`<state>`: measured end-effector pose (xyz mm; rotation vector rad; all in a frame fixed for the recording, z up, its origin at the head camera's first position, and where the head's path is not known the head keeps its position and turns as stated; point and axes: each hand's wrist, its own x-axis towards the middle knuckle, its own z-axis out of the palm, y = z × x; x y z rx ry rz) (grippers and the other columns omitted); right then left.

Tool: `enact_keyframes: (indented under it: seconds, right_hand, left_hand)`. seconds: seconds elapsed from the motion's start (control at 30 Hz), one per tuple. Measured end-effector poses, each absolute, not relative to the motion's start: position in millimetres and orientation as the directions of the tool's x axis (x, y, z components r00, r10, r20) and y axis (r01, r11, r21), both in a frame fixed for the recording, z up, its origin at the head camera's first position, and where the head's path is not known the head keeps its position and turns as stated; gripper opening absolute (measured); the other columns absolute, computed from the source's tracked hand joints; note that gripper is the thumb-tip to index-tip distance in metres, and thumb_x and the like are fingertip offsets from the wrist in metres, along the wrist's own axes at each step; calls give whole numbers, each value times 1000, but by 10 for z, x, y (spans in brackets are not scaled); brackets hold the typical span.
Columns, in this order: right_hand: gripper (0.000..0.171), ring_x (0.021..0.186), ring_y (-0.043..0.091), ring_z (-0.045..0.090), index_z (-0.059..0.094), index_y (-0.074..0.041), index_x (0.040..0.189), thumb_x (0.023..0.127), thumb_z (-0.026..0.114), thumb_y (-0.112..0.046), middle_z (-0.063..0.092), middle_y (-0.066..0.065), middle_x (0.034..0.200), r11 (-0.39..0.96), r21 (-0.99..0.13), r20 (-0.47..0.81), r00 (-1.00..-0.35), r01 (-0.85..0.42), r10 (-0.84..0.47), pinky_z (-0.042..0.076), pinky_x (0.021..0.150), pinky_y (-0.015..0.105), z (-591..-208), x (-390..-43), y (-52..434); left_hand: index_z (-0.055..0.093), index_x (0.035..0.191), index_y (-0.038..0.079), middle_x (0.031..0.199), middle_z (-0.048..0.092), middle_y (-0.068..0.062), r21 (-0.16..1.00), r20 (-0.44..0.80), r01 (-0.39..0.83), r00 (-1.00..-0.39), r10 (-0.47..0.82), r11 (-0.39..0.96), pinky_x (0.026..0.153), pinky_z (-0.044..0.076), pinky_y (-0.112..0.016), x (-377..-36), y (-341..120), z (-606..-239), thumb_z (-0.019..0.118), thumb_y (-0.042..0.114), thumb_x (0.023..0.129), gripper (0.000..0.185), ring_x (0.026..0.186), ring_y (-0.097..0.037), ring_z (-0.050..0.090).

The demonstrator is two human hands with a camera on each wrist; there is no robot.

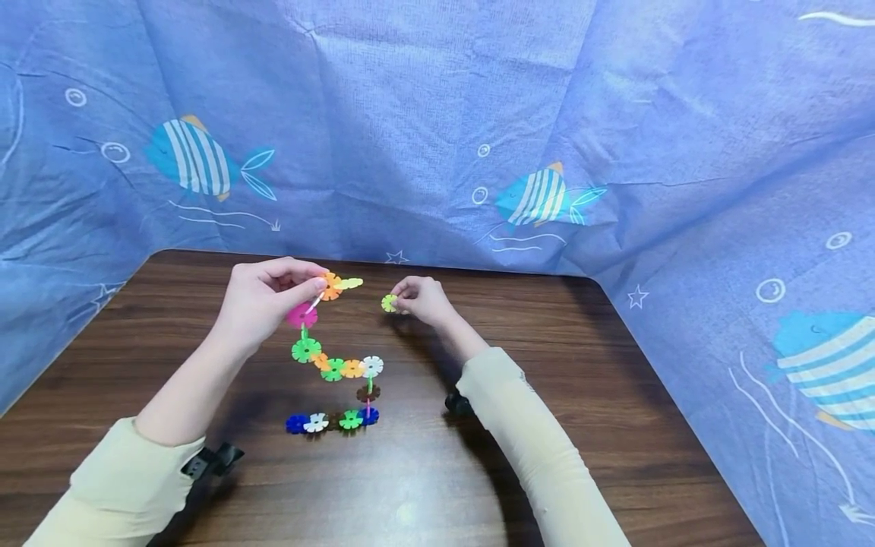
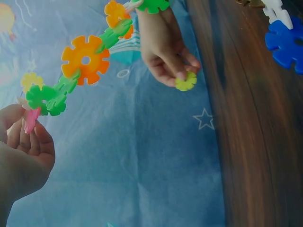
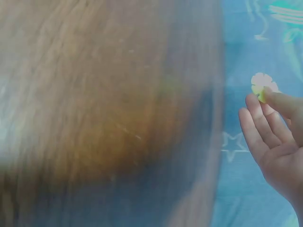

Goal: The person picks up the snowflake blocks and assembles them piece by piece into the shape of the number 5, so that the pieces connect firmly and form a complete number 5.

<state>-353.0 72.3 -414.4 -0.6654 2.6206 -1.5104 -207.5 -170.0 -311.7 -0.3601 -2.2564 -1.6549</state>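
My left hand (image 1: 258, 296) pinches the upper end of a chain of slotted plastic snowflake discs, close to an orange disc (image 1: 331, 287) with a pale yellow disc (image 1: 352, 283) joined to its right. From there the chain hangs through a magenta disc (image 1: 297, 315) and a green disc (image 1: 306, 350), then bends right and back left down to a blue disc (image 1: 296, 424). To the right, apart from the chain, my right hand (image 1: 427, 301) holds a single yellow-green disc (image 3: 258, 92) between thumb and fingers. The left wrist view shows that disc (image 2: 186, 81) too.
The dark wooden table (image 1: 581, 418) lies beneath both hands. A blue cloth (image 1: 424, 114) with printed fish hangs behind it and along its right side. Black wrist cameras, such as the left one (image 1: 212, 460), sit under the sleeves.
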Motion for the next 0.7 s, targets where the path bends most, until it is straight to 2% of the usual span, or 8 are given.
enact_keyframes:
  seconds: [0.07,0.13,0.3,0.4,0.5,0.57,0.7]
  right_hand:
    - [12,71,28,69,66,4,92,81,70,3,69,18,81,382,-867,175,-914,-319,-366,57,68,42,-4063,-3469,767]
    - [13,75,34,69,65,5,93,81,69,3,69,19,82,359,-876,192,-916,-322,-352,56,70,45,-3966,-3398,811]
    - [15,80,39,67,65,7,96,82,68,5,68,21,83,289,-892,243,-907,-348,-345,58,67,34,-3700,-3209,923]
    - [15,76,33,67,66,6,96,82,69,4,68,18,81,239,-906,262,-905,-351,-335,57,66,31,-3523,-3067,984]
    - [16,71,20,67,65,7,97,82,69,3,68,16,82,206,-908,288,-899,-366,-329,57,68,32,-3311,-2862,1029]
    - [16,70,13,66,66,6,98,83,69,1,69,15,83,218,-894,313,-894,-391,-320,57,69,31,-3167,-2712,1051]
    - [16,67,6,62,69,3,99,84,68,-3,70,13,83,267,-843,389,-872,-468,-297,53,63,24,-2954,-2461,1077]
  left_hand:
    - [73,98,6,71,68,5,874,399,387,-917,20,292,46,48,-26,-2080,-1678,-3113,76,23,81,24,60,-15,60]
    - [73,98,6,71,68,4,879,396,387,-918,28,277,46,48,-27,-2084,-1656,-3110,76,24,81,25,59,-16,62]
    - [73,98,7,71,68,3,878,399,398,-915,50,265,45,48,-27,-2088,-1590,-3096,75,24,81,24,58,-17,62]
    - [73,97,8,72,68,4,865,423,423,-904,62,270,44,45,-27,-2096,-1544,-3084,75,23,81,22,57,-15,59]
    - [73,96,8,71,67,4,853,446,449,-892,76,267,43,44,-27,-2107,-1505,-3070,75,23,82,21,56,-15,57]
    - [73,96,8,71,67,3,848,456,463,-885,87,259,44,46,-27,-2112,-1484,-3061,74,22,82,20,55,-15,57]
    - [73,97,7,70,65,0,841,479,490,-872,105,230,44,46,-28,-2121,-1451,-3047,74,19,82,19,54,-15,55]
